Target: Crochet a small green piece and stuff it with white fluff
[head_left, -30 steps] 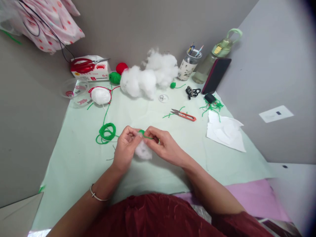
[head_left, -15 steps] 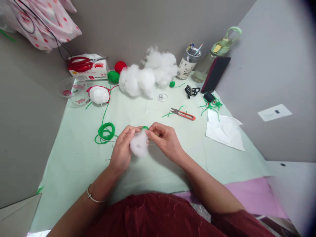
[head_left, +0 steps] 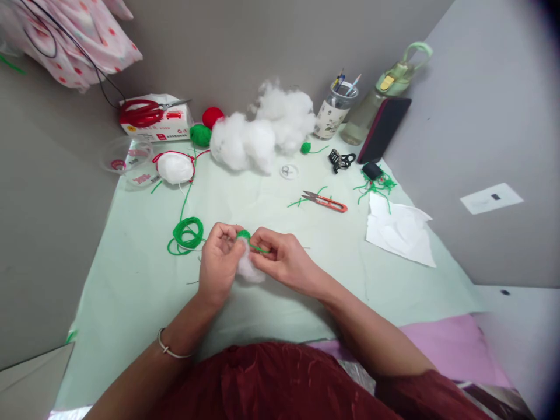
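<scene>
Both hands meet over the pale green table cover [head_left: 131,291]. My left hand [head_left: 219,262] is curled round a small tuft of white stuffing [head_left: 248,268] topped by a bit of green yarn [head_left: 244,235]. My right hand [head_left: 284,262] pinches the green yarn strand beside the tuft, its fingers pressed together. A coil of green yarn [head_left: 187,233] lies just left of my left hand, its strand running up the table.
At the back lie a heap of white stuffing [head_left: 262,131], green [head_left: 200,135] and red [head_left: 213,116] yarn balls, red scissors [head_left: 144,112] on a box and a pen cup [head_left: 335,111]. Orange thread snips [head_left: 326,202] and white paper [head_left: 400,230] lie to the right.
The white tuft has been drawn tighter between the hands and sits smaller now. Both hands shifted slightly down and left, still working the green yarn against it.
</scene>
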A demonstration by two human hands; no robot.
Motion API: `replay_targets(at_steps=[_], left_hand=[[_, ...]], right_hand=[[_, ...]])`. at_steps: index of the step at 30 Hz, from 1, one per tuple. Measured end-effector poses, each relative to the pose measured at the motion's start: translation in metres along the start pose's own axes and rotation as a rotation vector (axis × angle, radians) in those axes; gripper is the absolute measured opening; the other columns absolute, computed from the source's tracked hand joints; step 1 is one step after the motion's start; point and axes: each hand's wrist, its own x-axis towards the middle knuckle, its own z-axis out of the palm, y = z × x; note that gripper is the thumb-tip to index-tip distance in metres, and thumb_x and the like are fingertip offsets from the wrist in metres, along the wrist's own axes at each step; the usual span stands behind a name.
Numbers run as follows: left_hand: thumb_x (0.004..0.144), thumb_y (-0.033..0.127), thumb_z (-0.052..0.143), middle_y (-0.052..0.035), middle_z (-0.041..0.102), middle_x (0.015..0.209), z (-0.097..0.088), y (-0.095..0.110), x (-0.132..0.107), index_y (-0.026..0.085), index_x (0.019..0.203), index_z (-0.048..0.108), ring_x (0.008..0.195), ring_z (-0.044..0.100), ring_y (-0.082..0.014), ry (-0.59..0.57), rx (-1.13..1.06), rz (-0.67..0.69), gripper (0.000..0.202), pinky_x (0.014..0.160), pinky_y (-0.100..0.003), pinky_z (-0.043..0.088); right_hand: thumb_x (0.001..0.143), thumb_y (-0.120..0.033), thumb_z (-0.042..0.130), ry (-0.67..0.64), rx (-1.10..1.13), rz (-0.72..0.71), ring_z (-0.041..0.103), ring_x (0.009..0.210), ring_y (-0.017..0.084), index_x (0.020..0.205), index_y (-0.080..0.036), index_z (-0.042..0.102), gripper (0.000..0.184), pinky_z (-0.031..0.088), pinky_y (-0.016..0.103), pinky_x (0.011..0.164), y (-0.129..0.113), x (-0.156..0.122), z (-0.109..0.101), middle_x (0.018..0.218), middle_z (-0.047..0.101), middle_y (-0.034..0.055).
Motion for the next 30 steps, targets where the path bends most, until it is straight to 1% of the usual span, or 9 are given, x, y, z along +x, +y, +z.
replay_targets(at_steps=[5,9,12,16,18,20,23,25,30], left_hand=[[0.081,0.021,0.077,-0.0036,0.071,0.106,-0.001,0.001,-0.003,0.022,0.087,0.058,0.086,0.064,-0.0147,-0.093,-0.003,0.001,0.019,0.072,-0.024,0.051],[0.088,0.030,0.078,-0.0036,0.069,0.109,0.000,0.004,-0.007,0.023,0.094,0.060,0.089,0.064,-0.0147,-0.151,-0.009,0.006,0.020,0.074,-0.024,0.052],[0.084,0.031,0.083,-0.0033,0.068,0.108,0.000,0.004,-0.006,0.023,0.092,0.059,0.089,0.066,-0.0157,-0.162,0.010,0.016,0.026,0.073,-0.025,0.053],[0.085,0.031,0.080,-0.0033,0.070,0.101,-0.002,0.003,0.000,0.022,0.087,0.056,0.078,0.065,-0.0152,-0.121,0.061,0.040,0.025,0.066,-0.026,0.051],[0.085,0.028,0.078,-0.0030,0.070,0.099,-0.002,0.002,0.000,0.022,0.085,0.056,0.079,0.064,-0.0159,-0.066,0.100,0.084,0.023,0.069,-0.028,0.051],[0.082,0.022,0.079,-0.0014,0.067,0.095,0.000,0.000,-0.002,0.023,0.084,0.055,0.083,0.062,-0.0167,0.000,0.136,0.150,0.024,0.077,-0.030,0.050],[0.077,0.017,0.083,-0.0001,0.064,0.094,0.004,-0.003,-0.006,0.024,0.085,0.054,0.092,0.062,-0.0189,0.058,0.163,0.234,0.031,0.088,-0.033,0.049],[0.078,0.018,0.083,-0.0015,0.065,0.099,0.006,-0.003,-0.008,0.025,0.087,0.055,0.096,0.063,-0.0204,0.043,0.158,0.239,0.031,0.090,-0.034,0.049],[0.089,0.030,0.074,-0.0070,0.070,0.111,0.002,0.003,-0.010,0.024,0.094,0.059,0.093,0.068,-0.0208,-0.102,0.093,0.119,0.017,0.078,-0.032,0.054]], right_hand=[[0.084,-0.026,0.059,0.176,-0.033,0.021,0.031,0.059,0.009,0.071,-0.022,0.048,0.017,0.025,0.027,0.057,0.009,0.004,0.005,0.061,0.036,-0.0091],[0.083,-0.030,0.061,0.239,0.036,0.075,0.032,0.057,0.009,0.066,-0.023,0.045,0.024,0.023,0.027,0.056,0.011,0.006,0.004,0.059,0.037,-0.0086],[0.087,-0.034,0.062,0.206,0.043,0.061,0.033,0.058,0.009,0.069,-0.022,0.048,0.026,0.025,0.027,0.057,0.008,0.006,-0.001,0.060,0.038,-0.0084],[0.096,-0.036,0.058,0.068,0.030,0.011,0.036,0.061,0.010,0.083,-0.022,0.054,0.019,0.029,0.026,0.060,-0.001,0.002,-0.007,0.063,0.041,-0.0085],[0.097,-0.033,0.056,0.006,0.011,0.005,0.036,0.062,0.010,0.085,-0.022,0.055,0.016,0.029,0.026,0.061,-0.005,-0.001,-0.007,0.064,0.042,-0.0084],[0.097,-0.035,0.057,-0.027,0.002,0.013,0.035,0.062,0.010,0.082,-0.021,0.056,0.020,0.029,0.026,0.060,-0.006,-0.001,-0.005,0.064,0.041,-0.0080],[0.096,-0.045,0.060,0.014,0.063,0.059,0.033,0.062,0.010,0.071,-0.021,0.052,0.036,0.026,0.027,0.058,-0.003,0.003,-0.002,0.063,0.037,-0.0075],[0.093,-0.048,0.064,0.063,0.096,0.084,0.031,0.060,0.010,0.068,-0.021,0.050,0.040,0.025,0.027,0.057,0.001,0.005,-0.001,0.061,0.035,-0.0080],[0.090,-0.040,0.064,0.175,0.024,0.062,0.034,0.060,0.010,0.069,-0.022,0.050,0.031,0.026,0.027,0.058,0.007,0.007,0.001,0.062,0.040,-0.0073]])
